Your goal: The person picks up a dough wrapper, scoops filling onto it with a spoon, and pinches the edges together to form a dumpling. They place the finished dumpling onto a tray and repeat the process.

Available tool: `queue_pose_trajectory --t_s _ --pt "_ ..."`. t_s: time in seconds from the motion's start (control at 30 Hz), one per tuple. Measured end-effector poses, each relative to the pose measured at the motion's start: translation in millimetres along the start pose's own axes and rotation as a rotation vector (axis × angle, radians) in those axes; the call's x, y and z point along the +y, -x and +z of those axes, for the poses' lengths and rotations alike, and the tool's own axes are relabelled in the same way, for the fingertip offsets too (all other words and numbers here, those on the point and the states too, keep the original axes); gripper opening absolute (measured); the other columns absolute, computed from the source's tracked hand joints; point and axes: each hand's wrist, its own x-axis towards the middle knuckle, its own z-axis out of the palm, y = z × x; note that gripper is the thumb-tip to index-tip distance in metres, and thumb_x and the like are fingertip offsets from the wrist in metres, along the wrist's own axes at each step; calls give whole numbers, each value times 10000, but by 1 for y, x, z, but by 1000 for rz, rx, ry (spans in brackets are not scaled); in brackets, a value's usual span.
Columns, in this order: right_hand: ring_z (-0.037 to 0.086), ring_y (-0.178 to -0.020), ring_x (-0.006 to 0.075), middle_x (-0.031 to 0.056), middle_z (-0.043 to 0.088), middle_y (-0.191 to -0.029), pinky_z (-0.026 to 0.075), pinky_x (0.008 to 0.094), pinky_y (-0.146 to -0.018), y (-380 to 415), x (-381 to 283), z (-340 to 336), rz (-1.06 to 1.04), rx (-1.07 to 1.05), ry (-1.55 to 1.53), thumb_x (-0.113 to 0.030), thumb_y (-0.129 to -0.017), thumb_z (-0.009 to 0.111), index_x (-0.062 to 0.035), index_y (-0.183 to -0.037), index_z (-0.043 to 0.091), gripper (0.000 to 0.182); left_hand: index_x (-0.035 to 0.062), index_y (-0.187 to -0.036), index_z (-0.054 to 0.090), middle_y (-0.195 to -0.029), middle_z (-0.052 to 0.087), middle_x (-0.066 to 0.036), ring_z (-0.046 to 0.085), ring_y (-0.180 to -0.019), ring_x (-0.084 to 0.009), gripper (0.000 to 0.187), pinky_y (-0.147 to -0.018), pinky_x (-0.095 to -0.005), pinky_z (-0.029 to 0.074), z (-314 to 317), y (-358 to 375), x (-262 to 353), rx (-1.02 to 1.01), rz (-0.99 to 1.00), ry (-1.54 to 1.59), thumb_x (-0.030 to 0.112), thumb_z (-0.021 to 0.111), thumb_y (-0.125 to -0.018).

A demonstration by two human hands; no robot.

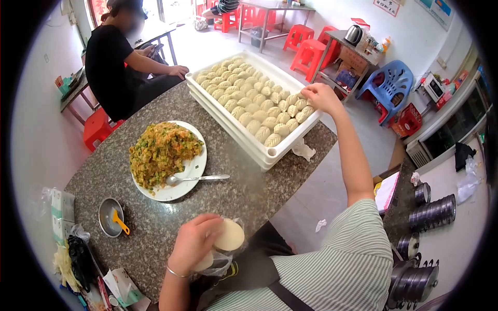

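My left hand [194, 239] is closed at the near edge of the counter, its fingers on a round, pale dough wrapper [231, 236]. Under that hand, more wrappers [204, 262] show partly beside a clear plastic bag [220, 265]. Stretched far forward, my right hand [320, 98] is over the right corner of a white tray [270, 151], fingertips pinched on a pleated dumpling that they mostly hide. Rows of pleated dumplings [252, 98] fill the tray. A white plate [196, 169] holds a heap of chopped vegetable filling [161, 150], with a metal spoon [199, 178] resting on it.
A metal bowl [107, 213] with a yellow-handled tool [121, 223] stands left on the speckled counter [228, 199]. Crumpled tissue [303, 150] lies by the tray. Across the counter sits a person in black [106, 67], one hand near the tray. Steamers [433, 212] stand at right.
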Motion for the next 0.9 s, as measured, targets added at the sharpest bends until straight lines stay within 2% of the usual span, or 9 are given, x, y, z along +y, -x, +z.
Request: queue_pose_trajectory --t_s 0.1,0.17,0.4,0.5,0.57,0.63,0.7,0.8,0.9 --pt "669 -803 222 113 701 -824 499 333 -736 -9 4 3 52 -67 -108 -249 -856 639 -48 -990 709 252 54 -972 693 -1012 673 -94 671 -852 -292 181 -753 -354 548 3 1 2 49 30 -18 63 687 -792" --pt "671 -822 216 110 707 -844 501 336 -747 -20 16 9 -34 119 -13 -243 -849 655 -45 -965 712 236 52 -930 689 -963 675 -91 669 -834 -289 143 -734 -348 545 4 0 3 83 46 0 46 683 -788" --pt "676 -857 206 115 714 -894 513 318 -810 -19 9 -3 -70 -67 -9 -173 -795 682 -41 -940 715 199 53 -871 666 -933 669 -109 667 -810 -273 76 -722 -337 537 -1 3 9 69 65 -13 30 677 -799" --pt "671 -897 187 110 716 -887 509 317 -819 -20 5 -5 -13 -101 15 -163 -780 676 -25 -933 711 209 14 -906 640 -940 680 -112 675 -834 -239 75 -740 -322 521 -8 10 11 -64 -54 286 31 665 -838" --pt "662 -941 197 111 712 -922 500 317 -840 -18 -5 -3 7 -139 29 -161 -793 679 -21 -941 708 205 14 -934 589 -964 685 -94 659 -869 -163 77 -732 -296 510 -7 19 5 -11 -191 813 30 642 -880" --pt "657 -966 207 115 703 -969 487 316 -867 -1 -37 7 -252 120 74 -152 -813 680 -21 -965 703 202 53 -1055 511 -920 661 -41 607 -848 -81 117 -722 -233 482 -10 22 -4 107 -212 942 47 555 -947" --pt "646 -998 228 128 689 -991 474 332 -891 34 -100 25 -397 153 -153 -105 -833 665 -20 -1012 687 199 71 -1081 503 -890 634 -4 574 -776 -50 117 -647 -187 440 -14 23 -14 277 -270 1120 80 527 -968" --pt "616 -1022 317 158 666 -1039 467 382 -916 102 -177 64 -617 -140 -320 -135 -840 665 -25 -1065 654 251 12 -1260 511 -1168 625 -90 630 -1052 -174 323 -880 -351 545 -16 18 -32 471 -330 1506 156 530 -971" --pt "602 -1008 343 165 647 -1000 461 410 -919 136 -211 120 -713 -317 -329 -151 -823 707 -42 -1174 586 386 -8 -1284 504 -1225 613 -100 610 -1100 -185 350 -955 -358 505 -13 30 -52 475 -257 1768 141 529 -967"
